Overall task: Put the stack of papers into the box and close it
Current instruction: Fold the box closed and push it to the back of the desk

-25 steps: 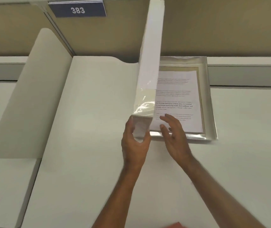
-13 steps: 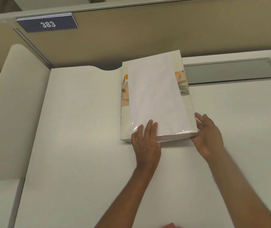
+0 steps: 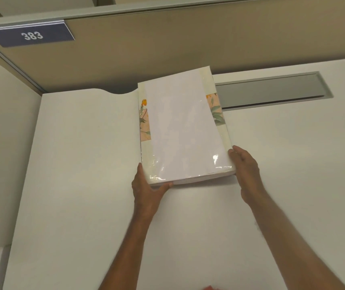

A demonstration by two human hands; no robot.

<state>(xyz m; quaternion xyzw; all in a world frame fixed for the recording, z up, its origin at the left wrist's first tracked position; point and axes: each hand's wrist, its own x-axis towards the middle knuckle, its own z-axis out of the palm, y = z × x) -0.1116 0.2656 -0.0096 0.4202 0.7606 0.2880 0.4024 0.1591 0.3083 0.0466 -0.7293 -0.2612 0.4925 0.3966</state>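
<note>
the box (image 3: 185, 130) lies shut on the desk (image 3: 83, 185), contents hidden. left hand (image 3: 146, 185) cups its near left corner; right hand (image 3: 245, 170) grips its near right edge. bare desk spreads left of the left hand; a slot (image 3: 272, 91) lies beyond the right.

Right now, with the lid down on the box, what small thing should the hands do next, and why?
Probably let go. The box looks shut, its lid flat, with the left hand and right hand only gripping its near corners, so the job seems done.
</note>
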